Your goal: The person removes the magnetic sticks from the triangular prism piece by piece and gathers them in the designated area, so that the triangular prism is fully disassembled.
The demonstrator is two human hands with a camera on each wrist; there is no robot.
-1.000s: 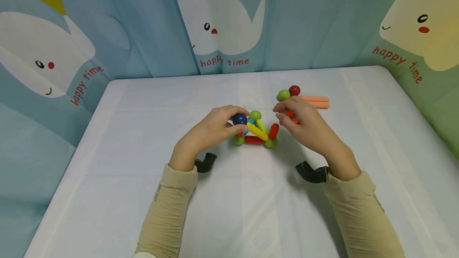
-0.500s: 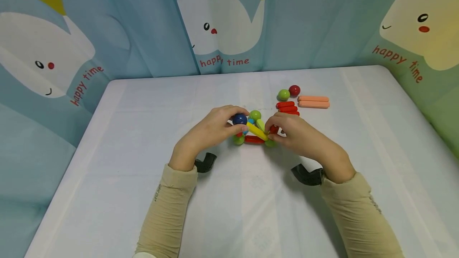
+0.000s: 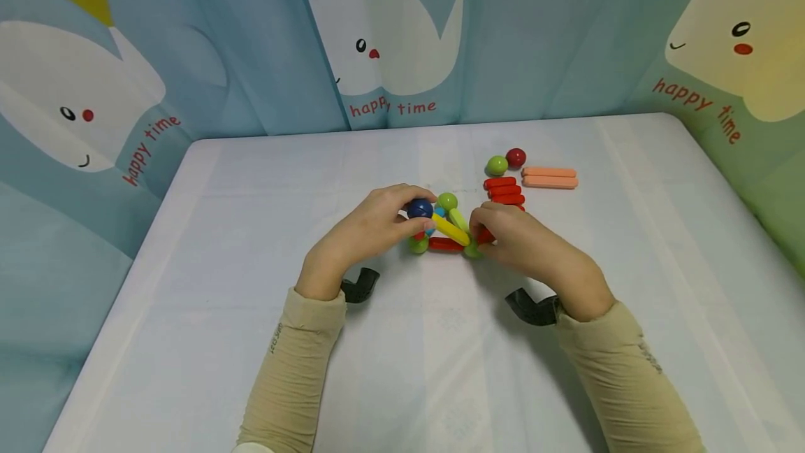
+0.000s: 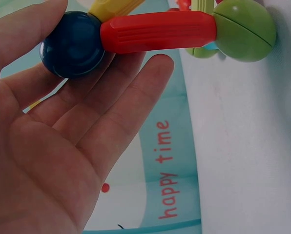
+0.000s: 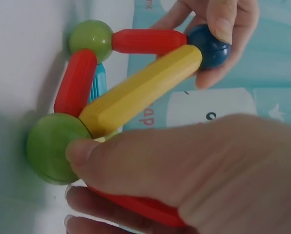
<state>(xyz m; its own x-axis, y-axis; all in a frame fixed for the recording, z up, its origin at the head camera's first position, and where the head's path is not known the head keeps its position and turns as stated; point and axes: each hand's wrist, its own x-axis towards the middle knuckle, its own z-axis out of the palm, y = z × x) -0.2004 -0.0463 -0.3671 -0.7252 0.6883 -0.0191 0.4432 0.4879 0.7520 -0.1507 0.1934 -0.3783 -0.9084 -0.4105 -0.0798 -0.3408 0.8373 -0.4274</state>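
Altogether two pinches: left grip (image 3: pixel 381 221), one blue ball (image 4: pixel 72 46); right grip (image 3: pixel 525 240), one red stick (image 5: pixel 146 208).

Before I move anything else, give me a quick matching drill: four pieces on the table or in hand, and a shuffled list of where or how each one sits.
Pieces:
1. dark blue ball
2. yellow rod
3. orange rods
4. dark red ball

Places and states:
A. lying side by side, to the right of the loose red rods in the head view
B. slanting, with one end at a green ball
C. beside the loose green ball
D. pinched by the left hand

Right pairs: 1-D, 2-B, 3-A, 4-C.
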